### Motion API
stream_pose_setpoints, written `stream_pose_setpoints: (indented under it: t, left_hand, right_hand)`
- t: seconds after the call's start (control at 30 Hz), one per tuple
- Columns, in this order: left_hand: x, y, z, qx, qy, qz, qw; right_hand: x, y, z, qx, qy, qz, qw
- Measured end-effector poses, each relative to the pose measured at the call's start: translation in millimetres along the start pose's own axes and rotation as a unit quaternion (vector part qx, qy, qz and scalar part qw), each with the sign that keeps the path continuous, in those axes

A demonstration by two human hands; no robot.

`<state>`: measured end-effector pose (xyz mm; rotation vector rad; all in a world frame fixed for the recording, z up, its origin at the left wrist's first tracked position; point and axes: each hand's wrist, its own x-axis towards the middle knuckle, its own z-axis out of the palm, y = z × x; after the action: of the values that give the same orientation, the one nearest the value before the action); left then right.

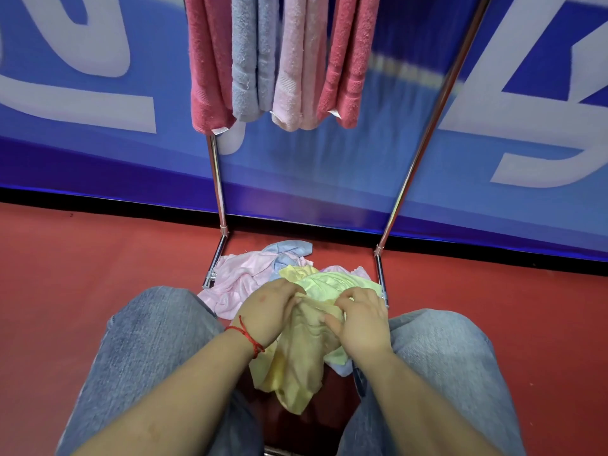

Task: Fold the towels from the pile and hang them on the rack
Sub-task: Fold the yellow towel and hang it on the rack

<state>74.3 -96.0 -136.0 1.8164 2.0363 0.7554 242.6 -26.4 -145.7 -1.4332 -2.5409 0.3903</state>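
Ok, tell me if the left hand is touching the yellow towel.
Touching. The head view shows the left hand with its fingers curled into the bunched yellow towel, which it lifts together with the right hand.

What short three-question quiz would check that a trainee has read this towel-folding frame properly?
1. True or false: four folded towels hang on the rack.
2. Which towel do the left hand and right hand hold? A) dark pink B) yellow C) blue
3. Fill in: the pile lies on the red floor between the rack's two ____.

Key:
1. True: dark pink, blue, pale pink, dark pink.
2. B: both hands grip the yellow towel, which is lifted above the pile between the person's knees.
3. Legs, or uprights.
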Motion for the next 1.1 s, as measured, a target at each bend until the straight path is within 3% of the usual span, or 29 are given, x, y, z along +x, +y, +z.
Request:
stream_pose_setpoints:
  t: [0.3, 0.5, 0.67, 0.83, 1.1]
  left_hand:
    - [-5, -11, -22, -0.029, 0.100, -0.036, 0.994]
    - [-11, -20, -31, -0.040, 0.144, -0.075, 0.986]
    - [-15, -24, -31, -0.037, 0.149, -0.087, 0.984]
    - [-15, -26, -29, -0.066, 0.140, -0.110, 0.982]
    - [-12, -32, -32, -0.278, 0.066, -0.214, 0.934]
  right_hand:
    - [-8, 15, -13, 0.048, 0.073, 0.028, 0.996]
    - [-13, 20, -22, 0.174, 0.016, 0.077, 0.982]
    - [-17, 20, -27, 0.329, -0.019, 0.119, 0.936]
    - [-16, 15, -31, 0.478, -0.055, 0.140, 0.865]
    - [-12, 11, -30, 0.464, -0.085, 0.130, 0.872]
